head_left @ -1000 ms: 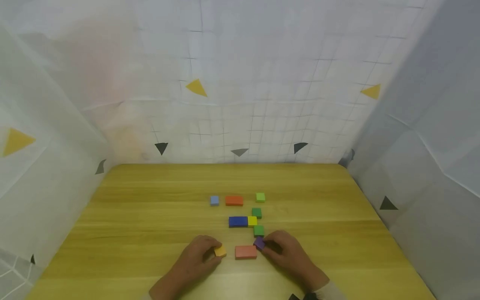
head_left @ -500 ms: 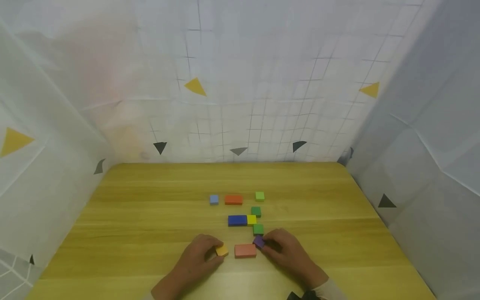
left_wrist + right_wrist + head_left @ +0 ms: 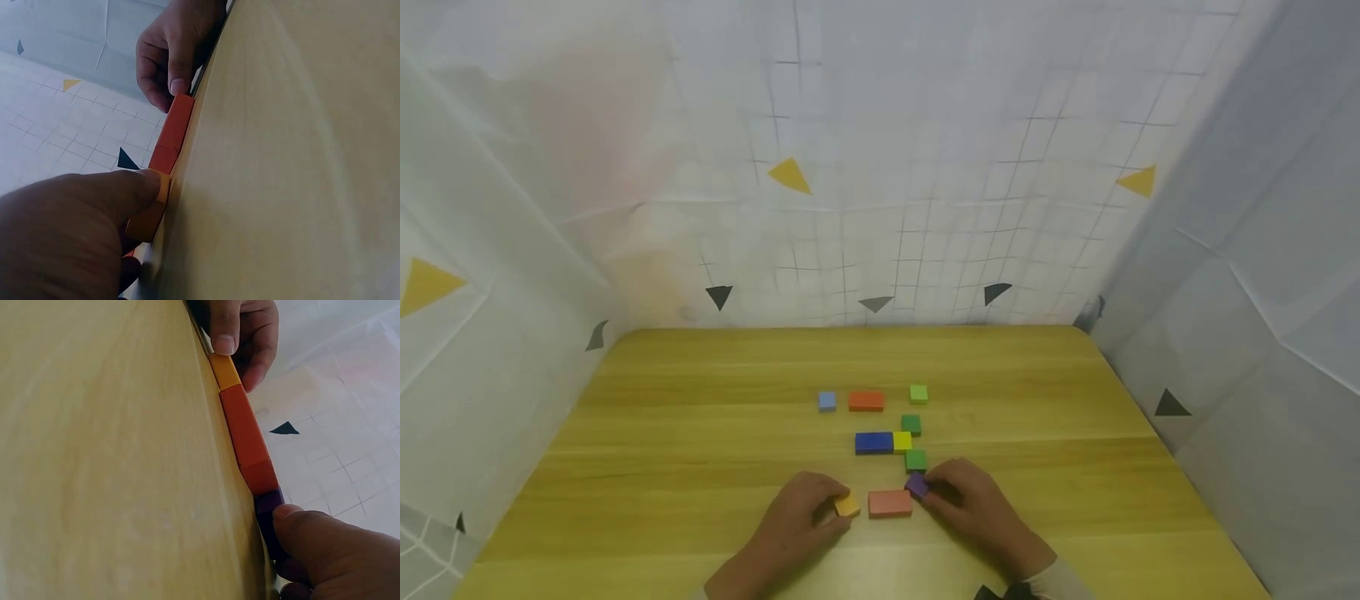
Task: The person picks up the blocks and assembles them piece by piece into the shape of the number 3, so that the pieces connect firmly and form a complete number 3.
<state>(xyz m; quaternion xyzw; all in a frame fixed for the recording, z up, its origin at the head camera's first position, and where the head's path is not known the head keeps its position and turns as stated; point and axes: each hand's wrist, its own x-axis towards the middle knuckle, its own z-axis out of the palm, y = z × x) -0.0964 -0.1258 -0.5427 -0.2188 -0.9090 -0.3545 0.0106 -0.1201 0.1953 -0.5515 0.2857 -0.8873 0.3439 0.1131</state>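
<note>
Centrally, near the front of the wooden table, an orange-yellow block sits just left of a salmon block, a narrow gap between them; a purple block stands at the salmon block's far right corner, turned at an angle to it. Left hand: thumb and fingers pinch the orange-yellow block from its near and far sides. Right hand: thumb and forefinger pinch the purple block; its remaining fingers are mostly hidden. Whether purple actually touches salmon is hard to judge, since the wrist views look low along the tabletop. Just beyond purple lies a green block; past it a yellow block abuts the right end of a long dark-blue block, with a dark-green block just behind the yellow. Farthest row, left to right: light-blue block, red block, lime block, all apart. White sheeting with printed triangles and grid lines surrounds the table's back and sides.
</note>
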